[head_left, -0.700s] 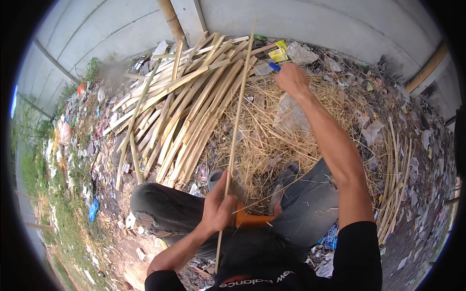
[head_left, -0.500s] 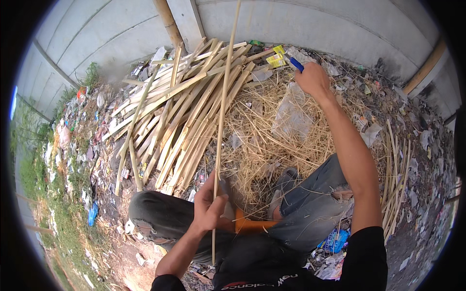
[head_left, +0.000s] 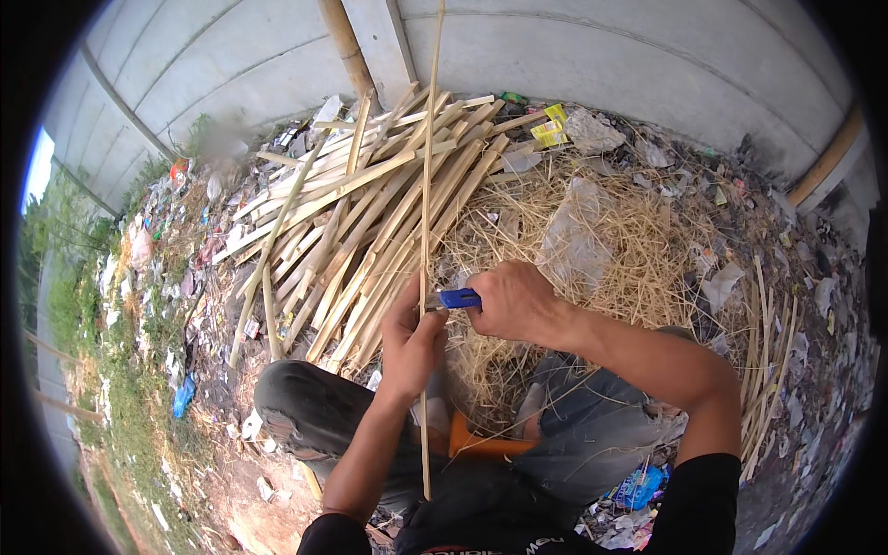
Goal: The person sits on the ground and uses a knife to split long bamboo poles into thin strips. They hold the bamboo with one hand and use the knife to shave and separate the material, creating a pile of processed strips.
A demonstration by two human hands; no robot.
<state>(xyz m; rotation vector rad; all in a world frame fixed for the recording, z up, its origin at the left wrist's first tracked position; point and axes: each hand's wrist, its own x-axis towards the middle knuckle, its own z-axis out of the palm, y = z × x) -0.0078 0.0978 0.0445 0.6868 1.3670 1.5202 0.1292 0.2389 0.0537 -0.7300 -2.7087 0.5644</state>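
My left hand (head_left: 409, 344) is closed around a long thin bamboo strip (head_left: 428, 176), which stands nearly upright in the view and runs from above my lap to the top edge. In my right hand (head_left: 520, 303) is a blue utility knife (head_left: 459, 299). Its blade end meets the strip right beside my left fingers; whether it cuts into the strip is too small to tell. Beneath and beyond my hands, pale curled shavings (head_left: 499, 351) cover the ground between my bent legs.
A big heap of split bamboo strips (head_left: 370, 213) lies ahead to the left. Several thin strips (head_left: 768, 361) rest at the right. A concrete wall (head_left: 592, 65) with bamboo posts (head_left: 347, 42) closes off the far side. Litter and weeds (head_left: 120, 370) spread left. Something orange (head_left: 486, 447) sits between my feet.
My right hand has come back from far right, bringing the knife to the strip beside my left hand. The left hand, still gripping the strip, sits slightly farther forward.
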